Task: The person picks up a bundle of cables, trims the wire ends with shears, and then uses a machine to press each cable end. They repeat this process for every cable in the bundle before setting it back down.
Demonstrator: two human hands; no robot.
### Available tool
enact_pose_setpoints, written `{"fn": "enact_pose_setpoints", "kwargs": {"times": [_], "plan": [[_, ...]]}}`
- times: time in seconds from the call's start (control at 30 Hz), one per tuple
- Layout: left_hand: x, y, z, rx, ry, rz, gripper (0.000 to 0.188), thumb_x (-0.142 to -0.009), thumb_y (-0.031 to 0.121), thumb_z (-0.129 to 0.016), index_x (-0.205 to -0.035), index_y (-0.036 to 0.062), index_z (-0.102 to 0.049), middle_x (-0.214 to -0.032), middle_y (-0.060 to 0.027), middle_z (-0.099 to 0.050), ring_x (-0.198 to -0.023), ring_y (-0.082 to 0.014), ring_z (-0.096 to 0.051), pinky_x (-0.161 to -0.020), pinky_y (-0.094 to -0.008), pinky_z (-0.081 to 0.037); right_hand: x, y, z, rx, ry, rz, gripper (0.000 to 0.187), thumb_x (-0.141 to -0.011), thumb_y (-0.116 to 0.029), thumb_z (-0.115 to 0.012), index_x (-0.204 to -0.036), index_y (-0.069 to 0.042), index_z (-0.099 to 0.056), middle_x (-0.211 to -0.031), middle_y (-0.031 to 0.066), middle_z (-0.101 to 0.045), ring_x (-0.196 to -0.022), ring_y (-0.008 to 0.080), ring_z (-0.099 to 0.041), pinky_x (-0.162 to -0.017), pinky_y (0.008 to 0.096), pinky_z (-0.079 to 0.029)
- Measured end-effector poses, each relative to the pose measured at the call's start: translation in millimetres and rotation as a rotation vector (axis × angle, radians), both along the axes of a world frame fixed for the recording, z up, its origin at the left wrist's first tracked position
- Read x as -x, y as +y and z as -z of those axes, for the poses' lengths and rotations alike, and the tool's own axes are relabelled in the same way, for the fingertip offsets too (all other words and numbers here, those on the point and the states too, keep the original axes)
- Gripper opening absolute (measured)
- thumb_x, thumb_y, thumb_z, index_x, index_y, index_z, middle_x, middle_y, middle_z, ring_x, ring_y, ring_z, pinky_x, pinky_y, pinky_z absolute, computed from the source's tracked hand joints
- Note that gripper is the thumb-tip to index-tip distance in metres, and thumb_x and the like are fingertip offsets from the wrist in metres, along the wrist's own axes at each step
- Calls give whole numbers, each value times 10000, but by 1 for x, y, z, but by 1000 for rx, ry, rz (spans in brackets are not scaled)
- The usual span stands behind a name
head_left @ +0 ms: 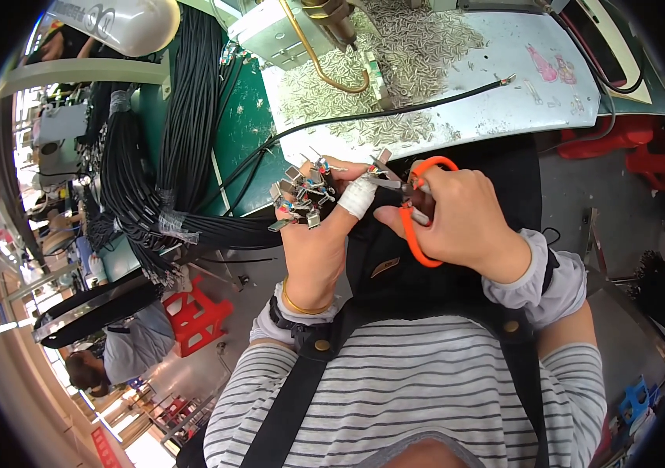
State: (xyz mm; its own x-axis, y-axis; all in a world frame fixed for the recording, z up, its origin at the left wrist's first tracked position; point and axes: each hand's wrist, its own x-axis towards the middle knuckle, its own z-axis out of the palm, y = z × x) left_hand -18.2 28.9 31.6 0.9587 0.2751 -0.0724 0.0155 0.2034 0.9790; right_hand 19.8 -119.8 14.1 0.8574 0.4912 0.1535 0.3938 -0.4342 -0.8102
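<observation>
My left hand [313, 265] is closed around the ends of a bundle of black cables [242, 232], whose metal connectors [301, 195] and coloured wires fan out above the fingers. White tape [358, 196] wraps the left thumb, which presses one connector against the forefinger. In my right hand [469, 218] are small pliers [413, 249] with orange handles. Their jaws point left and meet the connector at the left thumb tip; whether they grip it I cannot tell.
Small silvery metal pieces [418, 70] lie heaped on a white sheet [519, 113], crossed by a single black cable [395, 111]. A machine [270, 39] stands behind. Thick cable bundles [133, 156] hang at left. A red stool [200, 320] and another person [133, 343] are at lower left.
</observation>
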Motion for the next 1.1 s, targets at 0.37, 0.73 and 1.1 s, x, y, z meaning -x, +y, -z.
{"fn": "enact_pose_setpoints", "kwargs": {"times": [0.37,0.73,1.1], "plan": [[-39,32,5,446,290,244,151,-768,16,-589,-916,24,-556,-688,0,-493,-507,-63,-381,-446,-206,-290,-7,-9,3,-345,522,97,209,-803,-135,-597,-694,5,-487,-491,49,-489,-423,101,-508,-378,230,-350],[-87,28,0,341,344,197,127,-764,26,-594,-879,21,-538,-669,7,-479,-473,-61,-356,-413,-198,-264,-70,17,12,-426,203,229,153,-841,-150,-540,-805,-6,-501,-584,3,-484,-428,62,-465,-393,200,-367],[-96,38,-5,292,384,227,151,-750,14,-605,-878,11,-526,-643,4,-478,-449,-41,-333,-394,-181,-248,-85,23,3,-543,594,130,137,-839,-135,-517,-843,2,-511,-561,-16,-433,-424,54,-419,-407,207,-389]]}}
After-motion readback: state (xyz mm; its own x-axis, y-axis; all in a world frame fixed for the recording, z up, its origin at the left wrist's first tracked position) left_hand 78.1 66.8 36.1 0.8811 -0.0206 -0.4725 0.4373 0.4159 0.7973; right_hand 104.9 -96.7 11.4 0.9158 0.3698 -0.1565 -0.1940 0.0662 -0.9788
